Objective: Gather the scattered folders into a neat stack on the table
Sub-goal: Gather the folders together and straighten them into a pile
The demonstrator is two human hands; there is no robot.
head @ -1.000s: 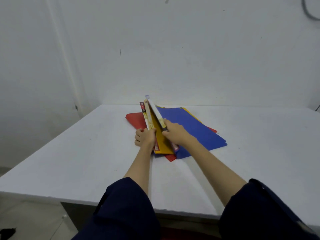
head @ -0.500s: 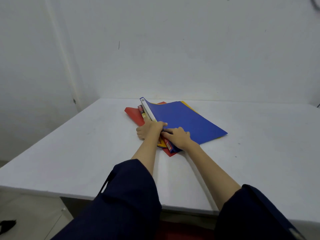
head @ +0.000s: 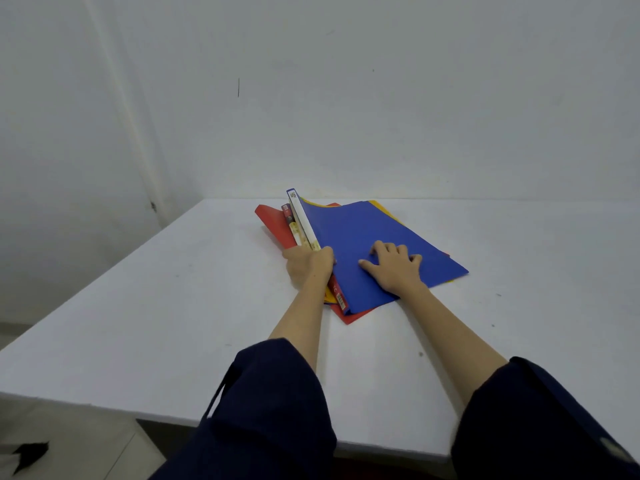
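The left hand (head: 309, 268) gripped the folder spines (head: 300, 221); the right hand (head: 394, 268) lay open, flat on the blue folder (head: 349, 233). Squaring edges against the counter (head: 173, 306) seemed wise.

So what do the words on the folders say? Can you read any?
None can be read.
White spine label of the blue folder: small dark mark at its top, too blurred.
Yellow spine beside it: tiny print, too small.
Red spine tag at the far end: blurred.
Red spine label near the left hand: small marks and stripes, unreadable.
The right hand covers no label.
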